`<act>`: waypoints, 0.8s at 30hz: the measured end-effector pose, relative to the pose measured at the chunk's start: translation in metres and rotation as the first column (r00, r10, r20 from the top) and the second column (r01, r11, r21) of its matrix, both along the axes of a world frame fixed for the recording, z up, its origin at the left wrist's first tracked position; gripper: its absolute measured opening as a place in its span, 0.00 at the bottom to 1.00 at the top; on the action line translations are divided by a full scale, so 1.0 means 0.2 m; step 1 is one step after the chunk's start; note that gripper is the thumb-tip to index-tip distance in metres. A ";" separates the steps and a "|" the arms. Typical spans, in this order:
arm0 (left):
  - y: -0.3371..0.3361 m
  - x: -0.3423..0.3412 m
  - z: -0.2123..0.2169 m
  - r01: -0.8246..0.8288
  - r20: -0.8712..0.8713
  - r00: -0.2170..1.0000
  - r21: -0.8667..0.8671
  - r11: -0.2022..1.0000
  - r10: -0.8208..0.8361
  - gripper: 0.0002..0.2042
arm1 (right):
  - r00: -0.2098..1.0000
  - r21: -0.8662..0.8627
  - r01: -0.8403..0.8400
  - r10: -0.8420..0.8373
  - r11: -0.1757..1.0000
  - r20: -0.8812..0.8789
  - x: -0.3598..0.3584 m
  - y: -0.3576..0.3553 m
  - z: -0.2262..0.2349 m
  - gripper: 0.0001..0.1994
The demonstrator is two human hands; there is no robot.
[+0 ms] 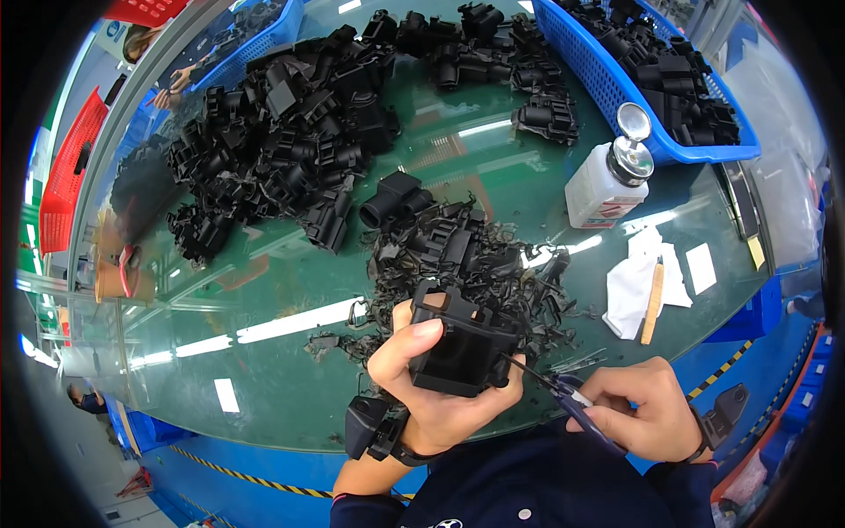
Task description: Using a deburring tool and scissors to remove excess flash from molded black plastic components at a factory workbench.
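Left hand (440, 415) grasps the black housing (475, 339) near six o'clock; right hand (650, 409) grips scissors (572, 393), tips at its four-o'clock edge, best angled clear of left fingers!

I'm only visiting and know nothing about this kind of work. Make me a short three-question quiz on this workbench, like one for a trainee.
1. Which hand holds up the black plastic part?
2. True or false: the person's right hand is gripping the tan stick.
3. The top of the white bottle looks: A. wooden; B. metallic; C. wrapped in cloth.

Key:
1. The left hand.
2. False. The right hand grips a dark-handled tool; the tan stick lies on the white cloth.
3. B.
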State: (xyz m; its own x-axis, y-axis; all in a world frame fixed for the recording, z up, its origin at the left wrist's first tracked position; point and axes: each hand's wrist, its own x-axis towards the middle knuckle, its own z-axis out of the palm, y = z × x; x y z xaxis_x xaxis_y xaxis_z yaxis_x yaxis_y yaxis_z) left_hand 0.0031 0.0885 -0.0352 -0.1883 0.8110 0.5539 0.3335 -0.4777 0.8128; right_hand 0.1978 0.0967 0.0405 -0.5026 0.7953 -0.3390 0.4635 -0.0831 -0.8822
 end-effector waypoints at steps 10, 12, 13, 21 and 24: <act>-0.03 -0.02 0.04 0.002 -0.132 0.991 -0.173 0.985 -0.025 0.40 | 1.000 0.009 -0.003 0.003 1.000 0.002 0.01 0.00 0.00 0.08; -0.03 -0.01 0.04 0.016 -0.125 0.991 -0.158 0.987 -0.036 0.40 | 1.000 0.011 0.004 -0.004 1.000 0.002 0.01 0.00 0.00 0.07; -0.02 -0.01 0.04 0.018 -0.135 0.990 -0.153 0.988 -0.039 0.40 | 1.000 0.007 0.008 -0.008 1.000 0.003 0.02 0.00 0.00 0.07; -0.02 -0.02 0.04 0.067 -0.118 0.990 -0.139 0.988 -0.083 0.41 | 1.000 0.008 0.005 -0.005 1.000 0.004 0.03 0.00 0.00 0.07; -0.02 -0.02 0.03 0.051 -0.160 0.984 -0.139 0.989 -0.074 0.41 | 1.000 0.009 -0.002 0.002 1.000 0.009 0.03 0.00 0.00 0.07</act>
State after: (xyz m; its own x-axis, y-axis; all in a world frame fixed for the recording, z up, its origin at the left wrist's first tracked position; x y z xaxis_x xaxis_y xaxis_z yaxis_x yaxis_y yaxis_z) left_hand -0.0019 0.0847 -0.0282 -0.0502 0.8870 0.4590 0.4408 -0.3927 0.8071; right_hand 0.2044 0.0969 0.0405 -0.5010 0.7975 -0.3363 0.4712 -0.0745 -0.8788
